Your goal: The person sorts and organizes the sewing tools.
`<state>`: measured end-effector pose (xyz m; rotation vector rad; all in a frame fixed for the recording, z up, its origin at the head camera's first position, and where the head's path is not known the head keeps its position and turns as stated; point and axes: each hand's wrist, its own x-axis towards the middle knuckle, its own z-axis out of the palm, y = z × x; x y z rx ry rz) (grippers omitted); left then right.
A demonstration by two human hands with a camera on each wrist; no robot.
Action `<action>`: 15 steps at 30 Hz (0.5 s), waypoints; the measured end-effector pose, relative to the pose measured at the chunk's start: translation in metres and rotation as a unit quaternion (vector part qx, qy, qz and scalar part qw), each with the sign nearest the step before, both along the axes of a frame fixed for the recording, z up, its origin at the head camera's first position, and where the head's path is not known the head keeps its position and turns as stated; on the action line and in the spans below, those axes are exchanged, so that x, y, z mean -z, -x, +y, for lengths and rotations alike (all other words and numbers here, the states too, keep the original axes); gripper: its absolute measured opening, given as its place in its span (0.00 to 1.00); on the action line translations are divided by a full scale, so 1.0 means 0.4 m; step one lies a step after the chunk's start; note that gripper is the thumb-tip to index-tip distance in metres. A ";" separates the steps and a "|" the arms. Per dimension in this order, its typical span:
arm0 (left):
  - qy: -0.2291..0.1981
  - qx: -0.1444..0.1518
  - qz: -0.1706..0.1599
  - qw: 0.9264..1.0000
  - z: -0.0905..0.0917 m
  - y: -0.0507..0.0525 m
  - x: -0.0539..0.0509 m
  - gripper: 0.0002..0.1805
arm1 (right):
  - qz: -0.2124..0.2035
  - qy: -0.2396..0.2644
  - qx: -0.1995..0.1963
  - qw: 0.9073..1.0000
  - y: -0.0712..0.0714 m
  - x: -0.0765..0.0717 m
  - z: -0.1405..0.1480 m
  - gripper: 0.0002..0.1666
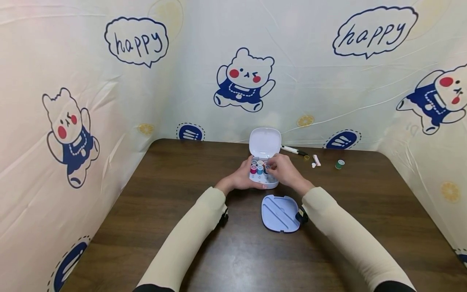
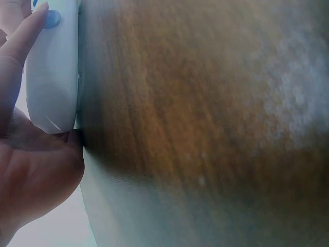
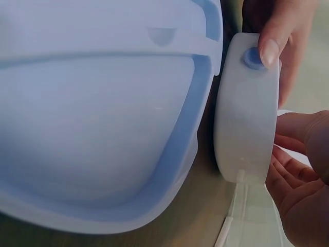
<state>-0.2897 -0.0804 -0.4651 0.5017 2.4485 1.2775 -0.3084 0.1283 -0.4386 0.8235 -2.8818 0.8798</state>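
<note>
A white sewing box stands on the table with its lid raised. Rows of thread spools in red, blue and dark colours sit inside it. My left hand grips the box's left side, its thumb along the front by the blue button. Over the right part of the box, my right hand has its fingertips curled down at a dark thread spool. The right wrist view hides those fingertips partly behind the box wall.
A light-blue divided tray lies in front of the box. To the right are a black-and-white pen, a small yellowish ring, a pink-and-white piece, a small white piece and a green spool. A printed curtain stands behind.
</note>
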 end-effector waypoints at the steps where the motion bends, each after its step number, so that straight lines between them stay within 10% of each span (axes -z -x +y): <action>1: 0.000 0.000 0.001 1.000 0.001 0.000 0.000 0.68 | 0.002 -0.002 -0.001 1.000 0.000 -0.001 0.000 0.10; 15: 0.003 -0.006 0.003 1.000 0.007 -0.005 -0.008 0.69 | -0.005 -0.019 0.001 1.000 0.003 0.000 -0.008 0.12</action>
